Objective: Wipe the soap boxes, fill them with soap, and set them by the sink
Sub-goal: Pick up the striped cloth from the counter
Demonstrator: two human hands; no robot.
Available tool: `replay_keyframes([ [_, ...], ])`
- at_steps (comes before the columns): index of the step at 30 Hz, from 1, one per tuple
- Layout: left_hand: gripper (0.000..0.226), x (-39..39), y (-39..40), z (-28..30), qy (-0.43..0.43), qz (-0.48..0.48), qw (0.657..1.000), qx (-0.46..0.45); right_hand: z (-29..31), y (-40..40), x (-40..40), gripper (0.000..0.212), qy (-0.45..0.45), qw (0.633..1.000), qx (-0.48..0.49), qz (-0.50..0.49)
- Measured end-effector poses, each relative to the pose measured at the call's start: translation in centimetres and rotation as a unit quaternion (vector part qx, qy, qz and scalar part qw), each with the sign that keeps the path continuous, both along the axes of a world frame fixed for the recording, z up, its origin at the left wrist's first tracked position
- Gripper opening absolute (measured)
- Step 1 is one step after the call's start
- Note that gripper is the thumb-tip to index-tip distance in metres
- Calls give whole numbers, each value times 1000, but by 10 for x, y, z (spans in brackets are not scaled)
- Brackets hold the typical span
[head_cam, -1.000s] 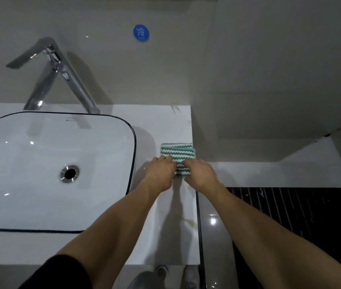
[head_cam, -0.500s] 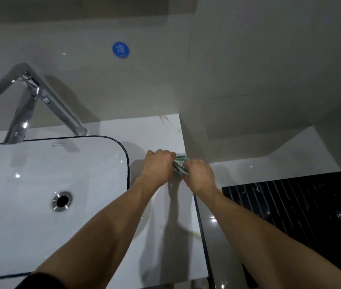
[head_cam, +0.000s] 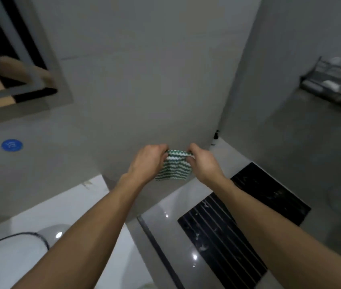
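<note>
A green-and-white zigzag cloth [head_cam: 173, 170] hangs in the air in front of the grey wall. My left hand [head_cam: 148, 161] pinches its top left corner and my right hand [head_cam: 204, 163] pinches its top right corner, so the cloth is spread between them. Only a corner of the white sink [head_cam: 19, 253] shows, at the lower left. No soap box or soap is in view.
The white counter [head_cam: 81, 205] lies below my left arm. A black ribbed drain panel [head_cam: 238, 222] sits in the floor at the lower right. A metal wall shelf [head_cam: 332, 88] hangs at the far right, a mirror [head_cam: 13, 65] at the upper left, and a blue round sticker [head_cam: 12, 145] is on the wall.
Both hands lifted the cloth off the counter and spread it in the air. The view swung up and to the right, so most of the sink and the tap left the frame.
</note>
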State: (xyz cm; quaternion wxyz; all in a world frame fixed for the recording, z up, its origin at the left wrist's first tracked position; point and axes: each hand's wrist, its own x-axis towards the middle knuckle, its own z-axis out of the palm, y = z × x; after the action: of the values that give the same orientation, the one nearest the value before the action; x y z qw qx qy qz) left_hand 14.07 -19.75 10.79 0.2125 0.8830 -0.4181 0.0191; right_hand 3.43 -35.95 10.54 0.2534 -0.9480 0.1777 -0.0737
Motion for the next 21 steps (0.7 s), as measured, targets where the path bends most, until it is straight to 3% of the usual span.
replay_keyframes([
  [7,20,-34,-127,39,-33,-122,990,-64,40,-123,-66,16,-62,996,-11,-64],
  [21,17,-99,-349,92,-33,-210,973,-87,78,-312,-155,22,-83,992,-36,-84],
])
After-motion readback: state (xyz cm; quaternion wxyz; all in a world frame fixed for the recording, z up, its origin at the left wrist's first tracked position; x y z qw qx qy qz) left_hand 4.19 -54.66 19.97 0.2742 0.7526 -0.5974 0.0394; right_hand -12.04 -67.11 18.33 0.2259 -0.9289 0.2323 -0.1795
